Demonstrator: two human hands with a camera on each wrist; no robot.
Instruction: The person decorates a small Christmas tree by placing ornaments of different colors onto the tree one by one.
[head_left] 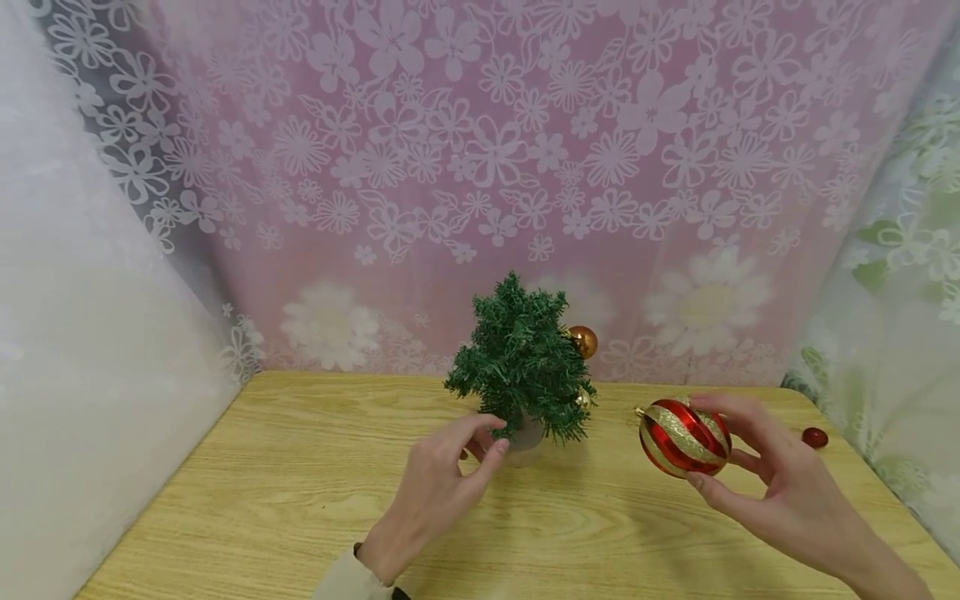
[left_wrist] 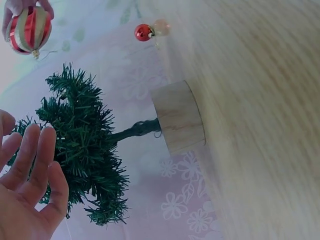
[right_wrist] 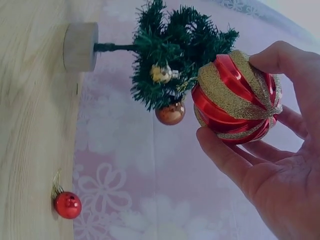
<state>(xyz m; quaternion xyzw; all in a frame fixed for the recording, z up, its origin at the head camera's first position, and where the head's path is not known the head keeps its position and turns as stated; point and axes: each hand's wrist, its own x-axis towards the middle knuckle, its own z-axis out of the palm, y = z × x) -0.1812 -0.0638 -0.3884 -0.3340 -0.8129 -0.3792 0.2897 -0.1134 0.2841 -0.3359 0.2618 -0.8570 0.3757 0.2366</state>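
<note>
In the head view, a small artificial Christmas tree (head_left: 517,350) stands upright on a round wooden base (left_wrist: 177,117). My left hand (head_left: 446,475) is at the near left of its lower branches, fingers loosely bent and holding nothing. Whether those fingers touch the branches, I cannot tell. To the right of the tree, my right hand (head_left: 787,479) holds a large red bauble with gold glitter stripes (head_left: 682,439) between thumb and fingers, above the table. The bauble's gold cap and thread point toward the tree. A copper ball (right_wrist: 171,113) and a small gold ball (right_wrist: 161,74) hang on the tree's right side.
A small shiny red ball (head_left: 814,437) with a gold thread lies near the right edge of the wood-grain table (head_left: 300,500). Behind the table hangs a pink flowered curtain (head_left: 450,167), with pale sheets at both sides.
</note>
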